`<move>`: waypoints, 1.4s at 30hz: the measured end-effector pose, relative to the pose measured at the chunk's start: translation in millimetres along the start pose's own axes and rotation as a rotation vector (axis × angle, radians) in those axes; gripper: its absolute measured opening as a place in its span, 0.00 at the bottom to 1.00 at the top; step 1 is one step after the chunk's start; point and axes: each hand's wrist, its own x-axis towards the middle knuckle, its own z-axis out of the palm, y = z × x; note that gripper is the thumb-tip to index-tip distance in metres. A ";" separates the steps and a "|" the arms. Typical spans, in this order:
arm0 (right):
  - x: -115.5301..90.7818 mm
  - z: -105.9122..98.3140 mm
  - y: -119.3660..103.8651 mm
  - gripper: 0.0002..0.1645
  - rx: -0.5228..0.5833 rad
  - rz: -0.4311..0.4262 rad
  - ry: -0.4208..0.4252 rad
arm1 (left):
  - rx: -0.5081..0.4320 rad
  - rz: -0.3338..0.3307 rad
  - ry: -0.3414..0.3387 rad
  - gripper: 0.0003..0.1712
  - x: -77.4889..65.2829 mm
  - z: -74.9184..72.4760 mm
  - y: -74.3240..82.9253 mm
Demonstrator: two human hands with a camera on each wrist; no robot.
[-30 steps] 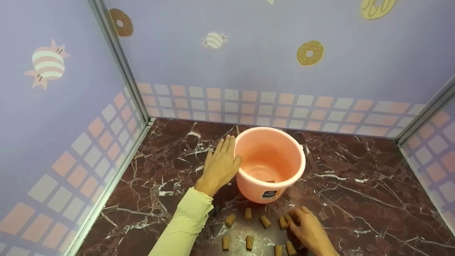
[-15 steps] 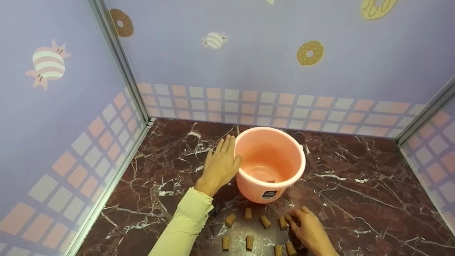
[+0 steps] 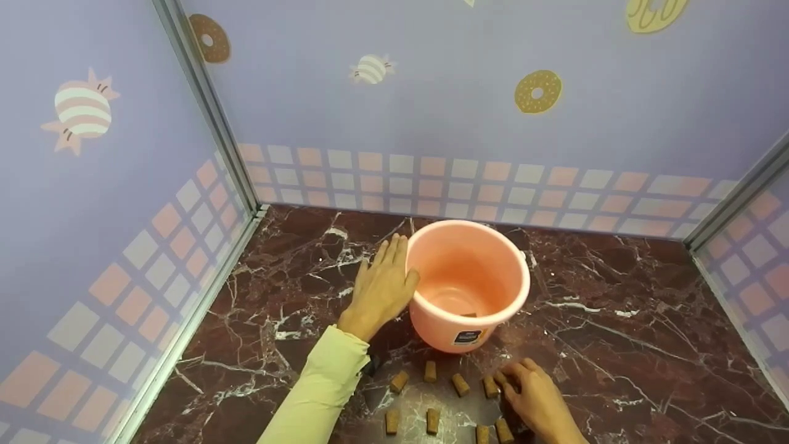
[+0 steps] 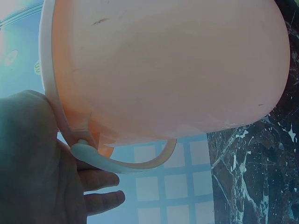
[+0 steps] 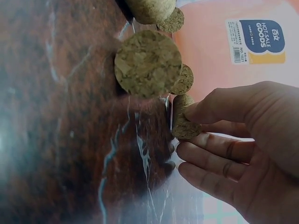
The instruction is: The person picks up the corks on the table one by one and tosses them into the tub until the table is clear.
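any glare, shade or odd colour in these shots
Head: pale sheen on the marbled tabletop around the corks; left wrist: bluish cast, left hand in shade; right wrist: bright glare at the picture's left edge, large print on the bucket label legible.

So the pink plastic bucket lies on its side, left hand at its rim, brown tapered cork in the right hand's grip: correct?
No: in the head view, the pink plastic bucket stands upright. The left hand and brown cork are correct.

Room to pass runs between the plastic bucket (image 3: 430, 325) and the bench's (image 3: 622, 345) right edge; cork stoppers (image 3: 461, 385) obstruct the bucket's near-edge side, the left hand (image 3: 383, 285) its left.
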 end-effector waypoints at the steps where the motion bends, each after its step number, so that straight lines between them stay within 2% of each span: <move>1: 0.0 0.0 0.1 0.08 0.002 0.002 -0.001 | 0.000 0.001 0.000 0.41 -0.1 -0.1 0.1; 10: -1.3 -1.8 0.0 0.12 0.005 -0.008 0.005 | -0.002 0.010 0.006 0.41 -0.9 -0.6 0.5; 20: -1.3 -2.4 1.2 0.12 -0.010 -0.057 0.068 | -0.006 0.004 0.003 0.41 -0.1 0.0 -0.3; 32: -0.1 -8.3 1.9 0.15 0.004 -0.042 0.063 | -0.016 0.001 0.001 0.41 -0.2 0.3 -0.5; 42: 3.3 -14.8 0.7 0.13 0.007 -0.017 0.041 | -0.014 0.000 -0.003 0.41 -0.9 -0.3 0.4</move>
